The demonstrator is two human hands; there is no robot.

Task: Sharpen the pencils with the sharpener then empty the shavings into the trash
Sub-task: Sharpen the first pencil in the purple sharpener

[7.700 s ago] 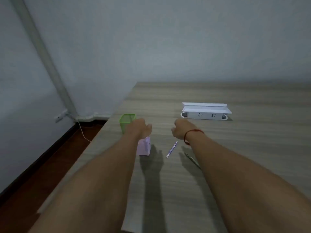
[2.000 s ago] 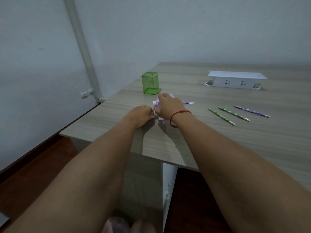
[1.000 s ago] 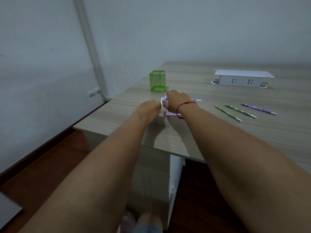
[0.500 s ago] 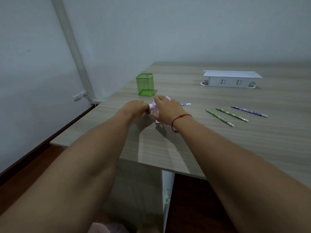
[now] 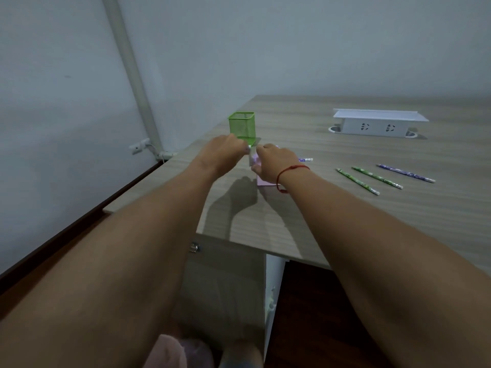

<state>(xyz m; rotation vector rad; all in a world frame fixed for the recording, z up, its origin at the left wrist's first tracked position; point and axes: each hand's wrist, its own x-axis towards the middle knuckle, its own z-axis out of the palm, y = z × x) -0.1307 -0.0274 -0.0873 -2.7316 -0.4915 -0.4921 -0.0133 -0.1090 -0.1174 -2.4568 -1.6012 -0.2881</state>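
A pale purple sharpener stands on the wooden desk, mostly hidden under my right hand, which grips its top. My left hand pinches the small crank handle on the sharpener's left side. A purple pencil sticks out of the sharpener to the right, behind my right hand. Two green pencils and a purple pencil lie loose on the desk to the right.
A green mesh pen holder stands just behind my hands near the desk's left edge. A white power strip box sits at the back right. Under the desk is a cabinet; a wall pipe runs at the left.
My left hand has risen on the crank, from low at the sharpener's side to its top. My right hand stays on the sharpener. The camera view has shifted slightly.
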